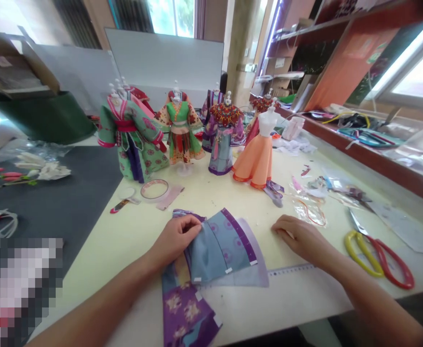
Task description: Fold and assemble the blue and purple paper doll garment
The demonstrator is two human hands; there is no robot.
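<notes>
My left hand (pixel 177 237) is closed in a pinch on the upper left edge of a folded blue and purple paper garment (pixel 222 248) that lies flat on the pale table (pixel 211 197). A purple flowered paper piece (pixel 185 308) lies under it toward the front edge. My right hand (pixel 298 235) rests on the table to the right of the garment, fingers curled with the tips down; whether anything is under them is hidden. A clear ruler (pixel 291 271) lies below that hand.
Several paper dress figures on small stands fill the table's back, among them a green one (pixel 133 140) and an orange one (pixel 256 156). A tape roll (pixel 154 189) lies left of centre. Yellow and red scissors (pixel 377 253) and plastic bags (pixel 312 202) lie at right.
</notes>
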